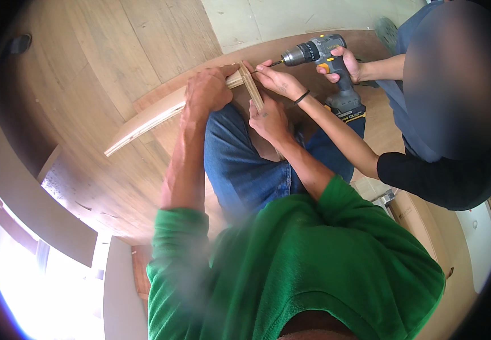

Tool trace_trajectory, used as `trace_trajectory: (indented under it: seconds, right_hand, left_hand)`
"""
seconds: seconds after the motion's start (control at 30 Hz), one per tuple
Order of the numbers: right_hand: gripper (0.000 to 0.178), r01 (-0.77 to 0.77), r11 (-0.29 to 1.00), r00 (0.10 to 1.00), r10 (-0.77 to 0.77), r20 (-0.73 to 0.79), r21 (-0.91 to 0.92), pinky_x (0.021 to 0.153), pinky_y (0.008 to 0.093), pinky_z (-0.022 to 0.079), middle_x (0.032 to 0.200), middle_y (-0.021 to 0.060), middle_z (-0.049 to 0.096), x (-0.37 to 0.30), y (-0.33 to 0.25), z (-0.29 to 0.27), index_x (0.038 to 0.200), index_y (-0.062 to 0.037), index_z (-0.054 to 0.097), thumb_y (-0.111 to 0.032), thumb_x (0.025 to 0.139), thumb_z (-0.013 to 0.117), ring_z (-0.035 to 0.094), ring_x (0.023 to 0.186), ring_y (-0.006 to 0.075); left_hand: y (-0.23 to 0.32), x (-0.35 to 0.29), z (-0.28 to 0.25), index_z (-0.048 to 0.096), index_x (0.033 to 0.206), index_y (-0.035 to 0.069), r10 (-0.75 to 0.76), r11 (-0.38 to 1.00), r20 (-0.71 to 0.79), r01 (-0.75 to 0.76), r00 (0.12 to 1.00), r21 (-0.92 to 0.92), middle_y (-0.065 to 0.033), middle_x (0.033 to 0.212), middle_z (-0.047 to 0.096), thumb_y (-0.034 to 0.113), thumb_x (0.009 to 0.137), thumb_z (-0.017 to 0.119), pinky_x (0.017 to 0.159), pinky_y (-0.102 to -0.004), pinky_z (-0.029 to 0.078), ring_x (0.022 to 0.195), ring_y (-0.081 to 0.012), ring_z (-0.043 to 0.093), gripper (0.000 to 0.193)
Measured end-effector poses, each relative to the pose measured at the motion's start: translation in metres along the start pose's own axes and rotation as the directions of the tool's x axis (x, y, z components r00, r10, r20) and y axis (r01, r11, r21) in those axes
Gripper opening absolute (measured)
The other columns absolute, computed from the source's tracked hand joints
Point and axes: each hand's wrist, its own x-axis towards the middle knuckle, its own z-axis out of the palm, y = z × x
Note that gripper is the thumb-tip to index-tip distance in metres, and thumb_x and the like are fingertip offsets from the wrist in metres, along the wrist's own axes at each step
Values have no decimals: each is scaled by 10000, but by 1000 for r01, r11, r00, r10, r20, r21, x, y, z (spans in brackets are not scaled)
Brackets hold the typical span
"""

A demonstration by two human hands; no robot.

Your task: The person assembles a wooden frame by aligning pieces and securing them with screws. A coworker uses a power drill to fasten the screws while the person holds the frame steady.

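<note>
My left hand [207, 92] is wrapped round one end of a long, pale wooden board [146, 120], which slants down to the left. A shorter wooden piece [252, 88] meets that end at an angle, forming a corner. My right hand [269, 120] grips the lower part of this shorter piece, above my knees. At the corner, a co-worker's hand [279, 80] steadies the tip of a long bit. Their other hand [348, 63] holds the grey and yellow cordless drill [303, 54], pointed left at the joint. The exact contact point is too small to tell.
A brown wooden panel [291, 41] lies behind the joint on the plank floor [101, 54]. The co-worker's dark sleeve [435, 178] is close on my right. Curved-looking pale panels [36, 207] stand at the left, with a cardboard box [421, 226] at the lower right.
</note>
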Motion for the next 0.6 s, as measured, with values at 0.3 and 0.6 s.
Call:
trace_trajectory:
  seconds: [0.3, 0.6]
  right_hand:
    - [316, -23, 999, 1000, 23, 13, 35, 866, 606, 605, 964, 330, 759, -2, -6, -6, 1200, 22, 707, -158, 940, 711, 736, 969, 546]
    - [275, -10, 999, 1000, 9, 16, 43, 861, 602, 604, 974, 327, 763, -2, -1, -3, 1157, 25, 693, -142, 940, 717, 734, 979, 554]
  left_hand:
    - [0, 2, 0, 706, 1535, 301, 5, 1000, 12, -4, 1000, -11, -242, 1281, 786, 24, 816, 628, 1079, -517, 565, 1248, -435, 730, 774]
    - [5, -1, 0, 710, 1529, 300, -15, 1000, 6, 15, 1000, -8, -239, 1284, 789, 25, 820, 627, 1089, -516, 565, 1248, -429, 734, 765]
